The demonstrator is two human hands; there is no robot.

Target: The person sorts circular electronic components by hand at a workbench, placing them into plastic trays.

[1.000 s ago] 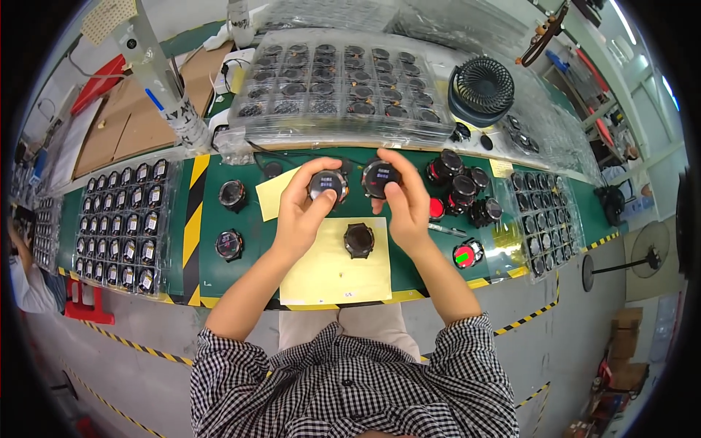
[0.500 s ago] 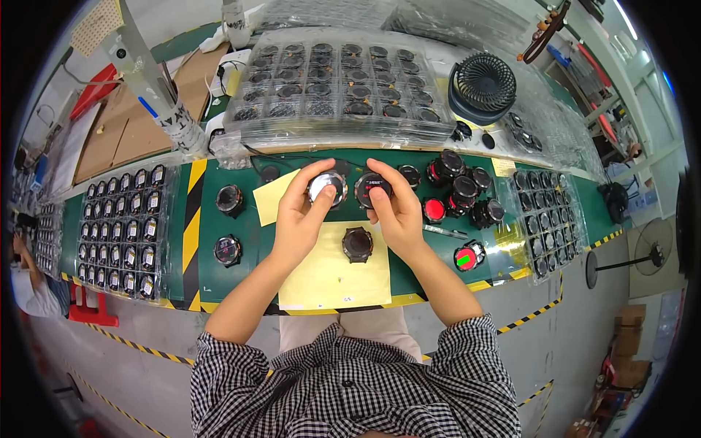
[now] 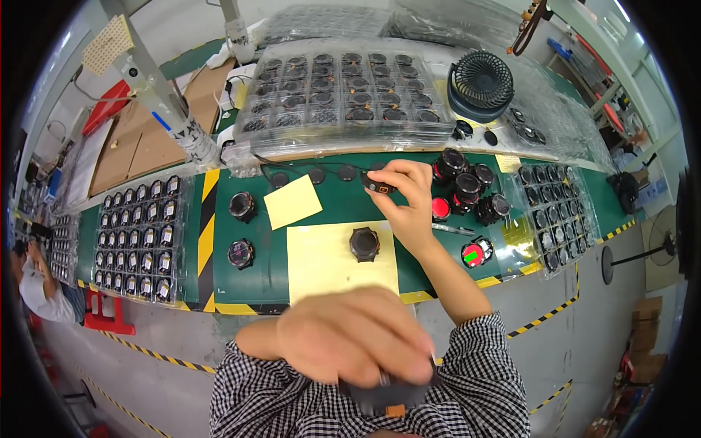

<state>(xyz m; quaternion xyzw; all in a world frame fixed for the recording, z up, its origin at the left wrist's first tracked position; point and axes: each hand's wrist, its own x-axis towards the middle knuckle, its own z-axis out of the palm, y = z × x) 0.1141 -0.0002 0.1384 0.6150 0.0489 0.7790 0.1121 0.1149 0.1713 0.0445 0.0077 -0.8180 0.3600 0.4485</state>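
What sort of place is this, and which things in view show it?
Likely a watch assembly or testing workshop: clear plastic trays hold rows of watch parts, and watches cluster on a green bench marked with striped tape.

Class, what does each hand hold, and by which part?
Right hand: a watch, by its case. Left hand: a blurred watch, exact hold unclear.

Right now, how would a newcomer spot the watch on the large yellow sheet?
On the green tabletop, find the large yellow sheet at the near edge. Toward its upper right lies a dark round watch; it alone rests on that sheet.
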